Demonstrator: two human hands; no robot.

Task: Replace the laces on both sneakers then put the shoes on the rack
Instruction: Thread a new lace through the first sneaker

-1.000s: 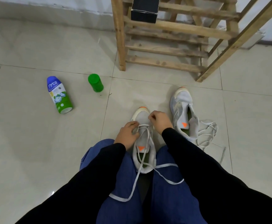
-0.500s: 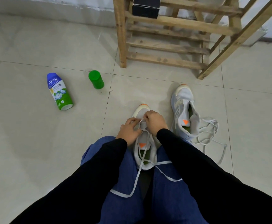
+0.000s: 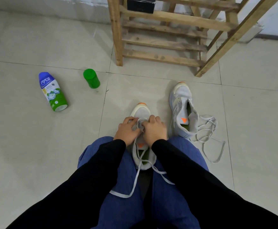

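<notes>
A white mesh sneaker with an orange toe tip (image 3: 141, 113) is being kept on the pale tiled floor (image 3: 35, 162), between the knees of the blue trousers. Its flat white lace (image 3: 135, 179) is being pinched near the front eyelets by the curled fingers of the left hand (image 3: 126, 130) and the right hand (image 3: 155, 130), and the ends are trailing over the lap. The second white sneaker (image 3: 182, 95) is lying just to the right, with a loose white lace (image 3: 206, 116) heaped beside it. The slatted wooden rack (image 3: 159, 42) is standing beyond.

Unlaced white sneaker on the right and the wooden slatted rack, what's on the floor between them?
Nothing. The head view shows only bare grey floor tile between the white sneaker and the wooden rack.
</notes>
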